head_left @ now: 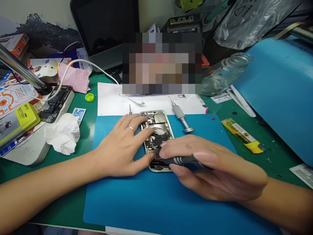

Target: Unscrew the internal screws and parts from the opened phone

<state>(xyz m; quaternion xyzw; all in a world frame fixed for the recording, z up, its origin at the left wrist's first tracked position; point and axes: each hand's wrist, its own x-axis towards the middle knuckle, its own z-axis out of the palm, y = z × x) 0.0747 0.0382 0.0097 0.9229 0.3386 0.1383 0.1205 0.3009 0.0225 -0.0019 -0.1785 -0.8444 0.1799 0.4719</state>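
Note:
An opened smartphone (158,130), its inner parts bare and its frame pale, lies on the blue mat (137,202). My left hand (122,147) rests over its left side with fingers spread; the fingertips and thumb touch the phone. In my right hand (212,166), a black pen-shaped tool with grey rings (181,160) is pinched between thumb and fingers, tilted over the phone's lower right part. Its tip is hidden, so I cannot tell whether it touches. A grey screwdriver (180,113) lies just beyond the phone on the right. Another thin metal tip (130,110) shows behind my left fingers.
White paper (110,98) with a white cable (85,62) across it lies behind the mat. Left are a crumpled tissue (63,133), another opened phone (57,102) and boxes (18,122). Right are a glass jar (226,73), white tweezers (242,101) and a yellow packet (242,135).

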